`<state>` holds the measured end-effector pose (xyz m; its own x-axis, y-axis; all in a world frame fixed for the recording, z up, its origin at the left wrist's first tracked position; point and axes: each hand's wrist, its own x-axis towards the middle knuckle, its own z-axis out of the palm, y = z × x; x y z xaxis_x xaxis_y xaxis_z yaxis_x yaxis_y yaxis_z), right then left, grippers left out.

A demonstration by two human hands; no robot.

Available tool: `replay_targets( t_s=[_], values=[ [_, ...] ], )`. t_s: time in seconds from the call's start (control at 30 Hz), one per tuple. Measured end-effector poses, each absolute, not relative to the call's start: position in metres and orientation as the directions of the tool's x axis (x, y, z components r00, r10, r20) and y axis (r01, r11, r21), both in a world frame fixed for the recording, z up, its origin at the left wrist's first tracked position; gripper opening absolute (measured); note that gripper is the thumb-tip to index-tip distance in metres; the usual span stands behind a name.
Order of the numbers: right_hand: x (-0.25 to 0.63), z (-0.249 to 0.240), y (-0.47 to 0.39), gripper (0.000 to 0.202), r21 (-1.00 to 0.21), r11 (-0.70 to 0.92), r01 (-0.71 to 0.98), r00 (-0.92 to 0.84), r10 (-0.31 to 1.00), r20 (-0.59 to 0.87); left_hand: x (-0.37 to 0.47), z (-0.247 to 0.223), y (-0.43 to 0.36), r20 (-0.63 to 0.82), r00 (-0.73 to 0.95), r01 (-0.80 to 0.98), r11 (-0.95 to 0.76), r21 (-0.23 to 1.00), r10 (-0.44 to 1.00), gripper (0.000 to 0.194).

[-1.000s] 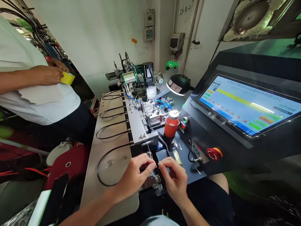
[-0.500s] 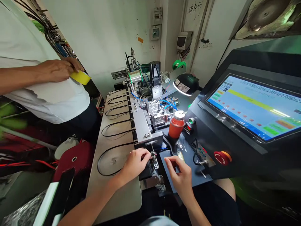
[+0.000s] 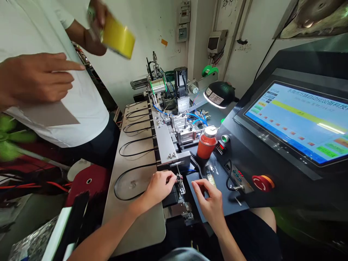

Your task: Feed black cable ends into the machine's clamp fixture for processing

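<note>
My left hand (image 3: 161, 184) is closed at the small metal fixture (image 3: 180, 185) on the front end of the machine. Its fingertips pinch around the end of a black cable (image 3: 117, 181), or right beside it; what sits between them is too small to make out. The cable loops out over the beige plate (image 3: 136, 224). My right hand (image 3: 208, 197) hovers just right of the fixture, thumb and forefinger tips pressed together; anything in that pinch is too small to name. More black cable loops (image 3: 133, 145) lie in a row farther back along the plate.
An orange-red bottle (image 3: 206, 143) stands by the metal cylinders (image 3: 187, 130). To the right are a touchscreen (image 3: 304, 119) and a red emergency-stop button (image 3: 263, 183). A black lamp (image 3: 219, 93) hangs above. At left, a co-worker (image 3: 67, 87) holds a yellow tape roll (image 3: 118, 36).
The co-worker's hands have moved apart, and the yellow tape roll has gone up and to the right. My view has shifted slightly; both my hands stay about the same at the fixture.
</note>
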<state>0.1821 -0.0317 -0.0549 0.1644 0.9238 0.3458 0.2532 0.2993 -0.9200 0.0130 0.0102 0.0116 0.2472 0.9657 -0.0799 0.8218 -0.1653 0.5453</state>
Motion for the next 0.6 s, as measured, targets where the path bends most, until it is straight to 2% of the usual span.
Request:
replay_targets(
  t_s=[0.2,0.3,0.4,0.47,0.6],
  values=[
    [0.174,-0.064,-0.007,0.029,-0.965,0.216,0.147,-0.008,0.976,0.217,0.019,0.013,0.012,-0.098,0.238,0.835,-0.152,0.529,0.966,0.025],
    [0.165,-0.068,0.006,0.034,-0.966,0.228,0.122,-0.106,0.971,0.216,0.02,0.012,0.014,-0.095,0.244,0.834,-0.159,0.528,0.965,0.024],
    [0.159,-0.072,0.012,0.033,-0.964,0.253,0.077,-0.13,0.962,0.242,0.02,0.01,0.014,-0.088,0.259,0.846,-0.182,0.501,0.962,0.023],
    [0.156,-0.073,0.012,0.032,-0.961,0.271,0.06,-0.124,0.957,0.262,0.018,0.007,0.012,-0.043,0.268,0.867,-0.221,0.447,0.962,0.021],
    [0.156,-0.074,0.01,0.032,-0.961,0.275,0.039,-0.098,0.958,0.27,0.011,0.0,0.002,0.14,0.357,0.874,-0.383,0.299,0.924,0.018]
  ],
)
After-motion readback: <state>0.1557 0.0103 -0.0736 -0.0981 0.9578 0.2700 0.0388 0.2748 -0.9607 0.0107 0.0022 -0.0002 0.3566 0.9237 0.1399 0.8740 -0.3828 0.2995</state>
